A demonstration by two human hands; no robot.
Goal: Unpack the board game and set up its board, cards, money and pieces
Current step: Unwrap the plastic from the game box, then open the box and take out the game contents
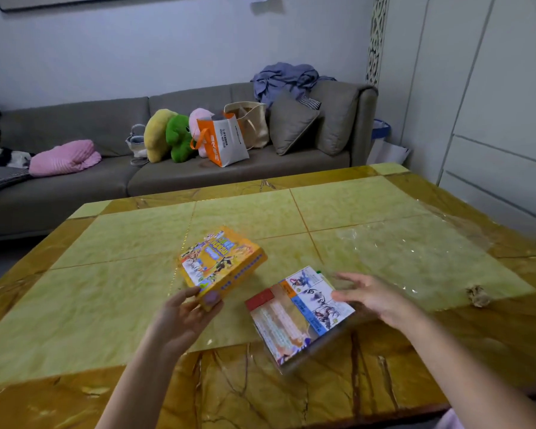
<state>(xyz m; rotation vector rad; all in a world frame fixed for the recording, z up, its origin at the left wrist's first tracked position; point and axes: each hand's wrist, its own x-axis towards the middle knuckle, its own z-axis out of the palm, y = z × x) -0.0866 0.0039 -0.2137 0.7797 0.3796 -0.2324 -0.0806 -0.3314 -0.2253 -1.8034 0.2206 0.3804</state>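
- Pinching the near corner of the orange game box [222, 260], the left hand [180, 314] has its thumb on the top face and its fingers curled underneath.
- That box is tilted, with its far end lifted off the table [106, 289], and it hangs over the middle of the top, a little nearer the near edge than the far one.
- Over to the right, the right hand [373, 297] has its fingers spread and nearly straight, not curled round anything.
- Its thumb reaches to the far right edge of the printed box half [294, 317] (blur hides whether skin actually touches card there).
- This printed box half sits just beside the orange game box, on its right, close to the near edge of the table; it shows cartoon figures in blue-bordered panels and a red patch at its left corner, and it looks slightly tipped.
- Clear plastic wrap [415, 243] lies flat and crinkled across the table's right half, towards the far right corner.
- One crumpled paper ball [478, 296] rests near the right edge, well apart from both boxes.
- Beyond the far edge stands a grey sofa [75, 125] carrying plush toys [177, 137], an orange-and-white bag [225, 140] and a pink blanket [65, 157].
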